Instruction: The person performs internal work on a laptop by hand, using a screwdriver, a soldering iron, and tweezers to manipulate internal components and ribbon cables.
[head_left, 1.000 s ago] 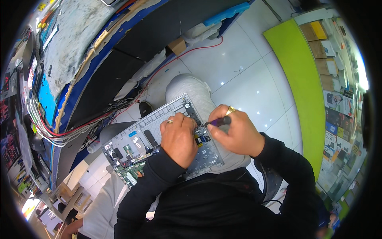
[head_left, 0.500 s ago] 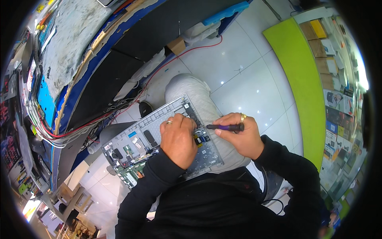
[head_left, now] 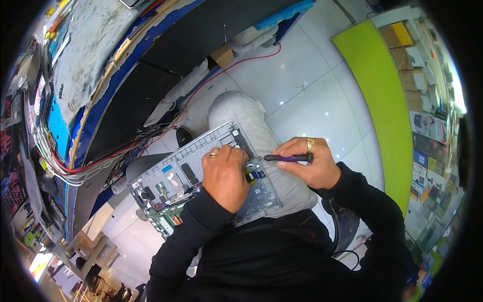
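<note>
An opened silver laptop chassis (head_left: 269, 194) lies slanted across my lap, its inner side facing up. At its lower left a green circuit board (head_left: 163, 225) shows. My right hand (head_left: 317, 163) grips a dark purple screwdriver (head_left: 289, 158) by the handle. Its thin shaft points left, toward the chassis's right edge and the fingertips of my left hand (head_left: 225, 176). That left hand rests on the chassis with fingers bent and closed; what they pinch, if anything, is hidden. Just right of it sits a small part with yellow and blue (head_left: 254, 175).
On the left runs a worn workbench (head_left: 95, 45) with a bundle of cables (head_left: 65, 166) along its side. A red cable (head_left: 241, 61) trails over the tiled floor (head_left: 302, 75). At right stands a lime-green panel (head_left: 377, 100) beside a glass case of boxes (head_left: 422, 131).
My right hand and the screwdriver have shifted slightly right and lie more level, and more of the shaft shows. My left hand has hardly moved.
</note>
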`<state>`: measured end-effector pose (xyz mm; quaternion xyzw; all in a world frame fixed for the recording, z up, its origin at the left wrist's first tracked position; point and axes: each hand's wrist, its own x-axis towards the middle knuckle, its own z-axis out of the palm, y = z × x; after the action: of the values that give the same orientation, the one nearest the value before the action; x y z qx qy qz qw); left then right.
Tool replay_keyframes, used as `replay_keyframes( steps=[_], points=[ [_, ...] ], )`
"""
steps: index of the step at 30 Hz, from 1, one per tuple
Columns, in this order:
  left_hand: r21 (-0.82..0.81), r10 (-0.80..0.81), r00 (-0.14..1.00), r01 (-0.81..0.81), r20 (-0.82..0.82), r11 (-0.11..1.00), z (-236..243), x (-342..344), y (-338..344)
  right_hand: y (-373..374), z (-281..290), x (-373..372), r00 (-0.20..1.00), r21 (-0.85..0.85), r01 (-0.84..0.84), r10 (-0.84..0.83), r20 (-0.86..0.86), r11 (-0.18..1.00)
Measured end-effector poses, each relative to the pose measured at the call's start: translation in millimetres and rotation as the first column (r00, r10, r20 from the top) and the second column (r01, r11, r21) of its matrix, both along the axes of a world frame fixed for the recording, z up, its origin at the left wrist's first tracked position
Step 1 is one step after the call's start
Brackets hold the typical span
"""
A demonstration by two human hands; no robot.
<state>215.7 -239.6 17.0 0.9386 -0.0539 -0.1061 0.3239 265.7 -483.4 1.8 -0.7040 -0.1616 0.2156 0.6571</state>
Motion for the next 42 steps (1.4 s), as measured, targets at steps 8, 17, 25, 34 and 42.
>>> replay_keyframes(
  steps=[8, 17, 25, 34, 42],
  points=[
    [-0.013, -0.007, 1.000, 0.007, 0.027, 1.000, -1, -1, 1, 5, 20, 10, 0.985, -0.090, -0.065, 0.079, 0.152, 0.994],
    [-0.015, -0.002, 1.000, 0.002, 0.024, 1.000, 0, -1, -1, 21, 42, 24, 0.958, -0.324, -0.160, 0.227, 0.178, 0.932],
    [-0.016, -0.001, 1.000, 0.002, 0.020, 1.000, 0, -1, -1, 10, 17, 5, 0.953, -0.198, -0.083, 0.136, 0.269, 0.977],
    [-0.011, -0.019, 0.999, 0.019, 0.048, 1.000, 0, -1, -1, -14, -1, -2, 0.612, -0.412, -0.137, 0.404, 0.680, 0.901],
    [-0.014, -0.007, 0.999, 0.008, 0.034, 1.000, 2, 0, -2, -22, -4, -4, 0.360, -0.590, -0.123, 0.590, 0.723, 0.798]
  ],
)
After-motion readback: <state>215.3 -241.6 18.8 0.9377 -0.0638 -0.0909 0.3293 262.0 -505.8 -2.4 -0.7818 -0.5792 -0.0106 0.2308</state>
